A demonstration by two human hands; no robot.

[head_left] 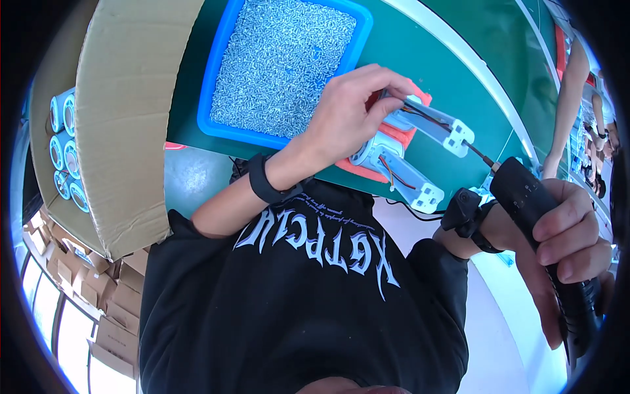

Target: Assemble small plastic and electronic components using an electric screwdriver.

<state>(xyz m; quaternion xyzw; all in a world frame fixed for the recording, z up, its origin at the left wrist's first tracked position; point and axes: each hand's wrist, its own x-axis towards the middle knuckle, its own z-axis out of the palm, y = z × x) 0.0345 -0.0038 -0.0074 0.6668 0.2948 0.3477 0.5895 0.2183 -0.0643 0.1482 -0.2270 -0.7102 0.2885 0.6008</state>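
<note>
My left hand (pixel 354 108) is closed, its thumb and fingertips pinched on the near end of a light blue plastic housing (pixel 430 125). Dark and coloured wires run along the housing's channel. In my right hand (pixel 571 240) is a black electric screwdriver (pixel 525 194), its bit (pixel 479 154) reaching the housing's holed far end. A second such housing (pixel 410 180), with wires showing, lies alongside, nearer me. Both rest at an orange-red pad (pixel 361 172). Whether a screw sits at the bit's tip is too small to tell.
Left of the housings stands a blue tray (pixel 209 98) full of small metal screws (pixel 282 65), on a green table (pixel 407 46). A cardboard box wall (pixel 134 98) rises at left, with several round light blue parts (pixel 62 154) beyond it. Another person's arm (pixel 569 98) shows at far right.
</note>
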